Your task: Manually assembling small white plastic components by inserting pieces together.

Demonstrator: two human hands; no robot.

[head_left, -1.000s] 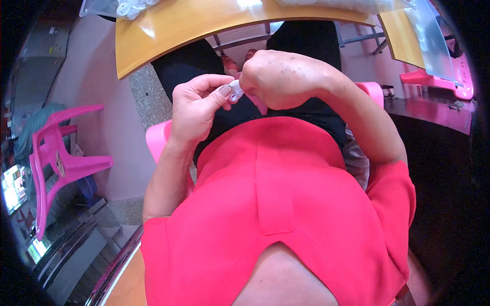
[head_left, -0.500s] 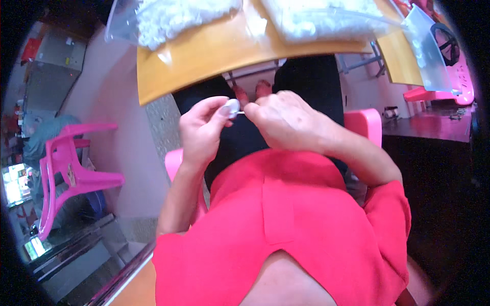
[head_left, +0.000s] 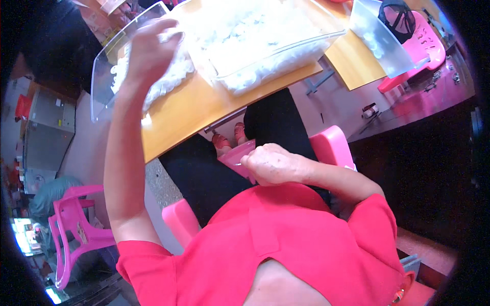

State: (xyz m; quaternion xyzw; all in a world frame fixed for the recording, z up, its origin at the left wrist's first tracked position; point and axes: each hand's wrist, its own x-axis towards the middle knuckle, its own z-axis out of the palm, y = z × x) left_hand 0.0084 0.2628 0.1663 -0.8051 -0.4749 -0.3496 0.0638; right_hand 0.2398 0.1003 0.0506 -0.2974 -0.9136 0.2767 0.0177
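My left hand [head_left: 149, 53] is raised over a clear plastic bin [head_left: 97, 89] at the far left of the table. Its thumb and fingers are apart, and the white behind them blends with the small white pieces [head_left: 171, 76] in the bin. My right hand [head_left: 274, 164] is closed in a fist above my lap. A thin, pale tip sticks out of its left side; the rest of what it holds is hidden by the fingers.
A larger clear bin [head_left: 286, 66] of white pieces stands beside the left one on the wooden table [head_left: 173, 130]. Another clear container [head_left: 390, 53] is at the right, near a pink chair [head_left: 429, 41] with a black cap [head_left: 397, 20]. A second pink chair [head_left: 76, 219] stands at left.
My left hand has left my right hand, where it pinched a small white piece, and reached forward over the left bin. My right hand stays closed over my lap. The view has shifted.
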